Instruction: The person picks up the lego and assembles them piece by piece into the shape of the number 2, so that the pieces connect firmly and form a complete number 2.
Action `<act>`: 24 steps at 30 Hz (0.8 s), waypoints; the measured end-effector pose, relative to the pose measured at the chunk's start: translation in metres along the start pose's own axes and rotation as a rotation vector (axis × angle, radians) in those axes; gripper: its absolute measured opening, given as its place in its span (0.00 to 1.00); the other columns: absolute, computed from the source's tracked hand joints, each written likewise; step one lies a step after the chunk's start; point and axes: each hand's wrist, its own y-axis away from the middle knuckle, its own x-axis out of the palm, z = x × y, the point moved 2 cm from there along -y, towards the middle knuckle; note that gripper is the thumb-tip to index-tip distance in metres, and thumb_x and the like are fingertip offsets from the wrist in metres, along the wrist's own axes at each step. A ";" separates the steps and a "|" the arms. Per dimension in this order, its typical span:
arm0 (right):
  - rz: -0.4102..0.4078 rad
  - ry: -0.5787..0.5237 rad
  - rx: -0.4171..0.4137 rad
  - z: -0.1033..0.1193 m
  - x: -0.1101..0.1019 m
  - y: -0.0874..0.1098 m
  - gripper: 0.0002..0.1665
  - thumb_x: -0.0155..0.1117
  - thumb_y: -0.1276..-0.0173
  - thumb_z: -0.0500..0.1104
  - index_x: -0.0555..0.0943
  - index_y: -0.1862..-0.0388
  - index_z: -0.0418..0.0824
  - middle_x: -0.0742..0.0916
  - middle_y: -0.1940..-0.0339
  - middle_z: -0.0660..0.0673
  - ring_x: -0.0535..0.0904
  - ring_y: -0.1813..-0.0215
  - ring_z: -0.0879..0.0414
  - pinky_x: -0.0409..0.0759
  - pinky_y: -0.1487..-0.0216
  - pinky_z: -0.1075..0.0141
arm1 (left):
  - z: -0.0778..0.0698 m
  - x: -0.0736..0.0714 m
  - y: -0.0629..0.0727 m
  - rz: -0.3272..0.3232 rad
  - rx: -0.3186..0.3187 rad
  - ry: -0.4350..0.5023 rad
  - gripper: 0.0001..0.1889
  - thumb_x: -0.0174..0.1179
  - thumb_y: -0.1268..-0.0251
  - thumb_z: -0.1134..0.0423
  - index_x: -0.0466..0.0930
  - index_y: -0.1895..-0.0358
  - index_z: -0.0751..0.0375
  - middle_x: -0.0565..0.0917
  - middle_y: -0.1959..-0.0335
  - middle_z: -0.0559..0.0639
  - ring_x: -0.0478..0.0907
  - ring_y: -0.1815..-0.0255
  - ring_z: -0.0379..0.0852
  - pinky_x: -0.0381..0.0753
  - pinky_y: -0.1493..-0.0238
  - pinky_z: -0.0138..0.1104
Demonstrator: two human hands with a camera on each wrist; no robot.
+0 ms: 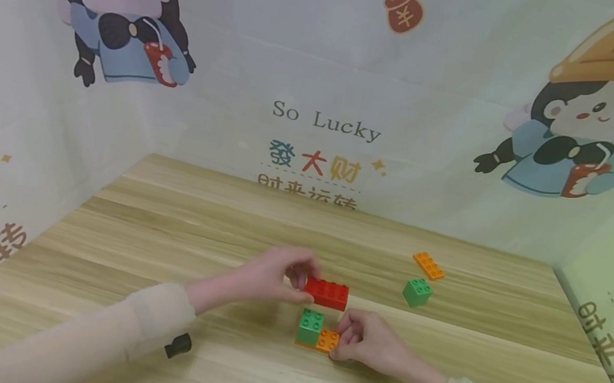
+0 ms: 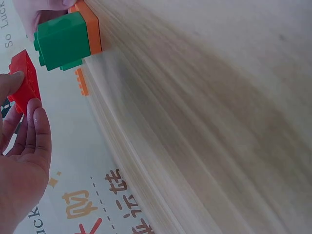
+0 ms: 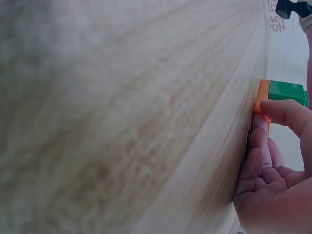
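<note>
A red toy brick (image 1: 328,295) with two rows of studs is pinched at its left end by my left hand (image 1: 281,275). In the left wrist view that red brick (image 2: 25,83) is up off the table, between thumb and fingertips. Just nearer to me, a green brick (image 1: 310,326) sits on the left half of a flat orange brick (image 1: 327,340), whose right half shows bare studs. My right hand (image 1: 373,343) pinches the orange brick's right end on the table. In the right wrist view the thumb presses the orange brick's (image 3: 263,92) side.
A second green brick (image 1: 417,293) and another flat orange brick (image 1: 428,265) lie on the wooden table (image 1: 205,215), farther back to the right. Printed cloth walls (image 1: 327,73) rise behind and at both sides.
</note>
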 end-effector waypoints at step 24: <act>-0.006 -0.011 0.004 -0.002 0.000 -0.002 0.24 0.74 0.43 0.39 0.78 0.49 0.33 0.81 0.72 0.49 0.74 0.69 0.58 0.74 0.70 0.74 | -0.006 0.014 0.014 0.028 0.005 0.005 0.15 0.72 0.44 0.66 0.78 0.56 0.57 0.84 0.60 0.48 0.77 0.66 0.35 0.83 0.59 0.26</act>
